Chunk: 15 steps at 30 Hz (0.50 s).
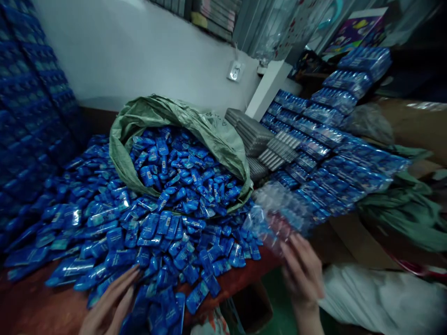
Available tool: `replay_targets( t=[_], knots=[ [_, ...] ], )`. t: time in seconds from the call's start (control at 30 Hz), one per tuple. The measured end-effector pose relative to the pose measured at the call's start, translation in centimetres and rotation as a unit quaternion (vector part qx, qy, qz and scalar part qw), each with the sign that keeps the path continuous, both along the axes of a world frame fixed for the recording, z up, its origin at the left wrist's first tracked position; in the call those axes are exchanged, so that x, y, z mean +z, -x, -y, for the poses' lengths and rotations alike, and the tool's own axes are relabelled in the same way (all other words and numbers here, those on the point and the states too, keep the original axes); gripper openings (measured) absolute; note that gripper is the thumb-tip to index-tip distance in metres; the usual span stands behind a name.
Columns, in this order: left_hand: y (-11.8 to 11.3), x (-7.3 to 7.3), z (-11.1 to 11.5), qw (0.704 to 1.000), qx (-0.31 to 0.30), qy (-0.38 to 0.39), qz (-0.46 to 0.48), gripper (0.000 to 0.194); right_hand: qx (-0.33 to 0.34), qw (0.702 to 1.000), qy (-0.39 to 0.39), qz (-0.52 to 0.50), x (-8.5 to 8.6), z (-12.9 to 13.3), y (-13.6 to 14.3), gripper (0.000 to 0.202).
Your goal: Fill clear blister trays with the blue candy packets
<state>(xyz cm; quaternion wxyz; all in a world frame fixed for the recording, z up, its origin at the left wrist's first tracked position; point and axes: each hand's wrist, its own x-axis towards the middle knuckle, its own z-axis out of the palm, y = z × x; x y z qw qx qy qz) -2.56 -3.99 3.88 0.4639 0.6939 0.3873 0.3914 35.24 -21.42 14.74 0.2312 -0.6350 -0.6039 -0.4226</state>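
Observation:
Small shiny blue packets [150, 228] lie in a wide heap over the reddish-brown table [31, 298]. More of them spill from the mouth of a green woven sack [122, 139] lying on its side. At the heap's front edge, my left hand [111, 302] has its fingers stretched out against the packets, with no packet visibly gripped. Off the table's right edge, my right hand [303, 267] closes its fingers on a piece of clear plastic packaging [282, 209]. Motion blurs that plastic and the hand, so the packaging's exact shape is unclear.
Wrapped blue packs are stacked in rows [331, 158] at the right, beside grey plastic trays [247, 130]. A tall wall of blue packs [28, 93] stands at the left. Below the table edge is an open cardboard box [253, 307]; white sacking [377, 298] lies at lower right.

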Motion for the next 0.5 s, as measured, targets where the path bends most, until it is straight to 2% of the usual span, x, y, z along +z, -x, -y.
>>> replay_targets(
  t=[0.03, 0.07, 0.13, 0.17, 0.23, 0.3, 0.37, 0.4, 0.5],
  knots=[
    [-1.2, 1.2, -0.3, 0.994, -0.023, 0.101, 0.043, 0.043, 0.037, 0.999, 0.023, -0.013, -0.1, 0.1, 3.1, 0.045],
    [-2.3, 2.7, -0.7, 0.973, -0.037, 0.198, 0.112, 0.050, 0.091, 0.994, 0.051, -0.019, -0.4, -0.3, 6.0, 0.041],
    [-3.8, 5.6, -1.7, 0.921, -0.083, 0.313, 0.219, 0.074, 0.225, 0.966, 0.122, -0.041, -1.3, -2.2, 10.9, 0.033],
    [-3.9, 6.8, -2.3, 0.905, -0.092, 0.346, 0.231, 0.079, 0.296, 0.941, 0.152, -0.056, -2.1, -3.4, 12.9, 0.029],
    [-2.4, 8.1, -3.2, 0.916, -0.059, 0.346, 0.195, 0.083, 0.411, 0.884, 0.202, -0.090, -3.9, -6.0, 16.2, 0.025],
    [1.0, 8.0, -3.3, 0.943, 0.040, 0.296, 0.144, 0.078, 0.470, 0.840, 0.242, -0.124, -6.1, -7.8, 18.3, 0.030],
    [5.7, 6.6, -2.2, 0.943, 0.180, 0.252, 0.118, 0.067, 0.469, 0.821, 0.269, -0.184, -8.1, -8.7, 19.3, 0.042],
    [8.0, 5.6, -1.2, 0.927, 0.259, 0.244, 0.114, 0.061, 0.450, 0.818, 0.271, -0.234, -8.9, -8.8, 19.4, 0.046],
    [13.6, 2.0, 2.5, 0.842, 0.476, 0.239, 0.090, 0.059, 0.348, 0.810, 0.252, -0.398, -10.2, -8.0, 18.7, 0.041]
  ],
)
